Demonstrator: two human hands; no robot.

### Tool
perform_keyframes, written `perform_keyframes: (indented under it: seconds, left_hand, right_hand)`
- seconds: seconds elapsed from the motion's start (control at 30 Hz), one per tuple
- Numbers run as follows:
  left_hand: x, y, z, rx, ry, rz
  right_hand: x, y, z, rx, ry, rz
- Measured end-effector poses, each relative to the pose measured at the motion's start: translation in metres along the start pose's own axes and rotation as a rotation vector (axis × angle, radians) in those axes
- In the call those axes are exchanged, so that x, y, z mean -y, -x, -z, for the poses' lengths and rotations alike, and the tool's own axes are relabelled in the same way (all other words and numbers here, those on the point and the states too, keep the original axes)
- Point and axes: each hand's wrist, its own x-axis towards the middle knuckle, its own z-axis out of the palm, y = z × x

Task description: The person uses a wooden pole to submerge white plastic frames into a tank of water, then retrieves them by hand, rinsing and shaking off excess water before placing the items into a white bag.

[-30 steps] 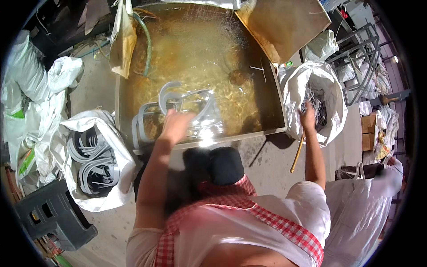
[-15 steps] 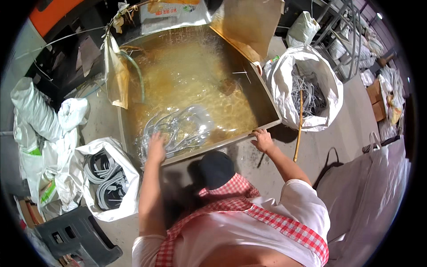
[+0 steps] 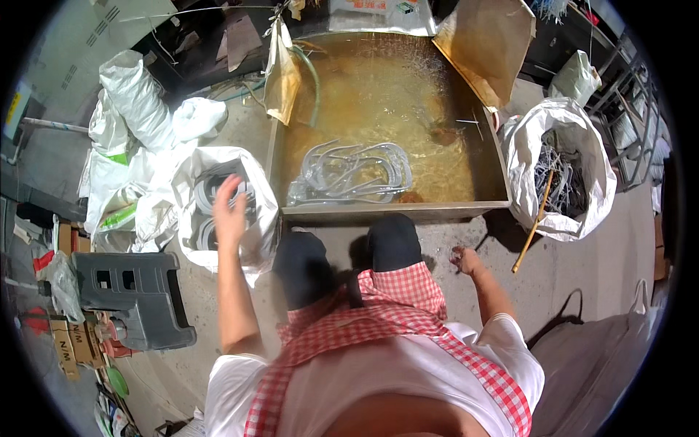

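My left hand (image 3: 229, 213) is raised over the mouth of a white woven sack (image 3: 263, 213), fingers apart and holding nothing. Grey curved plastic strips (image 3: 204, 198) lie stacked inside that sack, partly hidden by the hand. To the right, a metal tank (image 3: 393, 212) holds yellowish water. A bundle of looped grey strips (image 3: 357, 173) sits in the water by the tank's near left corner. My right hand (image 3: 466, 260) hangs in front of the tank's near right side, away from the rim. Its fingers are loosely bent, with nothing visible in them.
Right of the tank stands a white sack (image 3: 593, 171) of thin grey scraps, with a bamboo stick (image 3: 534, 231) leaning out. Bulging white sacks (image 3: 138, 98) crowd the left. A dark grey plastic stool (image 3: 131, 298) lies at lower left. A stained board (image 3: 491, 51) rises at the tank's far right.
My left hand has left the grey strips in the water and moved left over the sack. My right hand has come off the tank rim. The view has turned left.
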Motion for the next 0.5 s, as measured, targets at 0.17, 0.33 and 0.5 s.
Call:
perform_keyframes:
  seconds: [0.17,0.33,0.5]
  left_hand:
    - [0.04,0.031,0.04,-0.167,0.089,0.064]
    - [0.034,0.062,0.064,-0.176,-0.033,0.111]
    - [0.073,0.082,0.092,-0.215,0.024,0.172]
  right_hand:
    - [-0.038,0.023,-0.032,0.037,0.005,-0.092]
    - [-0.053,0.04,-0.052,0.049,-0.117,-0.209]
    - [-0.044,0.044,-0.057,0.042,-0.062,-0.204]
